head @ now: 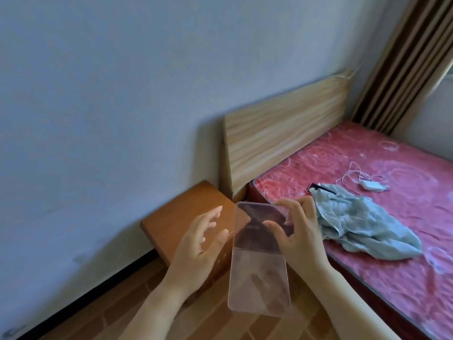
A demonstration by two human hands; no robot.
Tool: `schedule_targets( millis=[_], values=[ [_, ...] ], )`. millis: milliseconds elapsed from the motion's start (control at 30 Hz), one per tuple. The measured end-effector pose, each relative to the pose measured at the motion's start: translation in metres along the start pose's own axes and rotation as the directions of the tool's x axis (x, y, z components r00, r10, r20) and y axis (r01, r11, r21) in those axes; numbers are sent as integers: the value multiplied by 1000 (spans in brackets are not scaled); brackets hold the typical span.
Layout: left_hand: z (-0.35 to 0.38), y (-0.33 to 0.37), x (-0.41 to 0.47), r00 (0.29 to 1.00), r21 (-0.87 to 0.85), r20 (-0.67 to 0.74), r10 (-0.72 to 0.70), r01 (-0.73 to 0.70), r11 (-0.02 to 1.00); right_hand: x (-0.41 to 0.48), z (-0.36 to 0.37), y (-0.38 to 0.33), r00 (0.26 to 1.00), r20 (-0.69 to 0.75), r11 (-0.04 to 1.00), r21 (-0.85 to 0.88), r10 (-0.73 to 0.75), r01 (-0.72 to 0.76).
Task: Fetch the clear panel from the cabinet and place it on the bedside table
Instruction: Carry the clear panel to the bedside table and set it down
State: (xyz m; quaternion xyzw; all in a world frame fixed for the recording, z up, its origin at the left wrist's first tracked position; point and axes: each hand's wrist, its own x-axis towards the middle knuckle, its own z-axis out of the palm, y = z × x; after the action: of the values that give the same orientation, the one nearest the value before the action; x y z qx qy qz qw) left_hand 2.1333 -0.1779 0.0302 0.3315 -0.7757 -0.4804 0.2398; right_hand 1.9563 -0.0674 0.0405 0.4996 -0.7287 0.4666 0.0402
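Above bedside table (186, 212), clear panel (259, 261) upright lengthwise

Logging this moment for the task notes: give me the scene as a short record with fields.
setting: bedroom corner by a bed
panel: clear panel held upright above the floor, not yet set down
right hand: right hand grips the panel's upper part
left hand: left hand open, fingers spread, at the panel's left edge
target: bedside table beside the headboard
on bed: blue cloth, white charger

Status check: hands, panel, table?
Right hand grips clear panel near its top. Left hand open beside it. Panel in the air, near bedside table. Tabletop bare.
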Motion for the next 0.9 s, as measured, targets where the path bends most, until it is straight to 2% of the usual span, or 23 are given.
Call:
schedule_targets(
  millis=[267, 467, 700, 900],
  values=[
    [-1, -47, 147, 978, -5, -139, -157, 158, 987, 143, 106, 101, 980, 199, 991, 131, -29, 2],
    [0, -86, 249, 891, -110, -309, -333, 315, 943, 240, 192, 176, 923, 373, 983, 180, -91, 24],
    [3, -154, 328, 820, -165, -369, -437, 405, 899, 297, 291, 247, 872, 473, 976, 214, -127, 26],
    [14, -240, 387, 799, -161, -362, -480, 454, 876, 307, 382, 308, 838, 528, 975, 220, -136, 19]
  ],
)
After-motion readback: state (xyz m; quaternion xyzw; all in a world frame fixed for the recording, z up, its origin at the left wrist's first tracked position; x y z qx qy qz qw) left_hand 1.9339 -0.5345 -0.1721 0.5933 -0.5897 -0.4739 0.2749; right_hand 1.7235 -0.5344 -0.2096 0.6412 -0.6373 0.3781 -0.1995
